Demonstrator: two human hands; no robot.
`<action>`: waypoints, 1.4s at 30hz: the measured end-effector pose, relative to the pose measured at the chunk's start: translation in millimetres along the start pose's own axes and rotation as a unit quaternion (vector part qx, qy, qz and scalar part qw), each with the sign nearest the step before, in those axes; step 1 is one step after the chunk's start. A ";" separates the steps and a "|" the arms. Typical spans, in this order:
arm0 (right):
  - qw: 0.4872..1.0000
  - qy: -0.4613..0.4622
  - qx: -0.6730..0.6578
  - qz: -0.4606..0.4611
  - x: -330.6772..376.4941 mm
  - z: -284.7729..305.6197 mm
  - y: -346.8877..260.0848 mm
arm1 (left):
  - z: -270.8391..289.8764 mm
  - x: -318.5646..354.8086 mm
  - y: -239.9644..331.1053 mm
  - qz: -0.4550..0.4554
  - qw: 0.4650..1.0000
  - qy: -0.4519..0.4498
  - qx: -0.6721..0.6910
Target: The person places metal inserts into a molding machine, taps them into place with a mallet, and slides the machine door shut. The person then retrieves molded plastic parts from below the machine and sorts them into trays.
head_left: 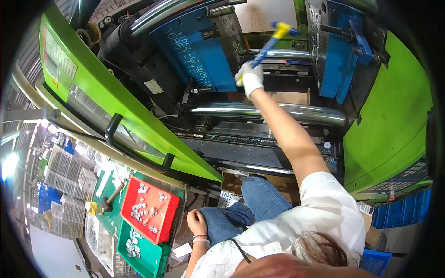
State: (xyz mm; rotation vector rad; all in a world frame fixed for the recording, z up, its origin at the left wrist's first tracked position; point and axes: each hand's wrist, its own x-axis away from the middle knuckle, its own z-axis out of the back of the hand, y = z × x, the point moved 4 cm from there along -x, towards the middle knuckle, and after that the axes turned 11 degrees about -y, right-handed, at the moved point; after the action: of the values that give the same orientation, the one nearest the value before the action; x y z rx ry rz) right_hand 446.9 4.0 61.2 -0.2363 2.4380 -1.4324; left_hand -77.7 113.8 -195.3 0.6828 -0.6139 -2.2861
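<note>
My right hand (pixel 251 79), in a white glove, reaches into an open green moulding machine. Its fingers are wrapped round the blue handle of a mallet (pixel 281 31), which has a yellow and blue head. The mallet points up and to the right, between a left blue mould half (pixel 197 51) and a right blue mould half (pixel 334 60); its head looks clear of both. Below that hand runs a thick steel tie bar (pixel 278 111). My bare left hand (pixel 197 223) rests by my knee, fingers curled in. What it holds, if anything, is hidden.
A green machine door (pixel 125 99) with a black handle (pixel 111 129) stands at the left. Beside me, a red tray (pixel 160 204) and a green tray (pixel 153 250) hold small silvery parts. A hammer (pixel 111 198) lies near them. Green machine housing (pixel 394 111) flanks the right.
</note>
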 end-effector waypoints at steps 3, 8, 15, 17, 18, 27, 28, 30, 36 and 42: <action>0.980 -0.157 0.013 -0.122 22.0 -1.5 32.3 | 0.7 0.2 0.7 -0.024 1.000 0.013 -0.006; 0.999 -0.018 -0.007 0.028 3.4 31.9 -0.5 | 3.4 1.1 0.9 -0.009 1.000 0.004 -0.007; 0.971 -0.184 -0.042 -0.148 29.7 -12.7 34.3 | -0.7 -1.9 8.6 -0.021 1.000 -0.004 -0.014; 0.981 -0.138 -0.074 -0.116 39.2 -4.0 29.8 | 1.7 0.5 8.1 -0.037 0.999 0.010 -0.021; 0.983 -0.123 -0.095 -0.103 38.6 6.8 20.0 | 1.3 1.2 7.5 -0.038 0.999 0.011 -0.020; 0.996 -0.070 0.008 -0.047 23.9 -2.5 19.2 | -1.5 -2.7 6.6 -0.024 1.000 -0.003 -0.014; 0.972 -0.184 -0.008 -0.144 34.0 -5.3 29.0 | -1.8 -1.1 4.5 -0.023 1.000 -0.004 -0.014; 0.972 -0.164 -0.011 -0.168 27.7 12.3 17.8 | -1.5 0.4 -0.9 -0.009 1.000 -0.005 -0.003; 0.992 0.014 -0.107 0.057 -26.6 49.2 -20.7 | 0.7 1.9 -5.5 -0.001 1.000 -0.003 -0.007; 0.992 -0.041 -0.012 -0.118 -68.8 8.5 4.2 | -4.4 -4.6 7.0 -0.023 1.000 0.005 -0.017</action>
State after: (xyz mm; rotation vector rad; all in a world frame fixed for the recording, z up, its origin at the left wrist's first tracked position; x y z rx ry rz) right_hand 514.5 19.1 65.7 -0.5935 2.4261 -1.4559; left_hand -68.8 111.3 -193.1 0.6990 -0.5596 -2.3291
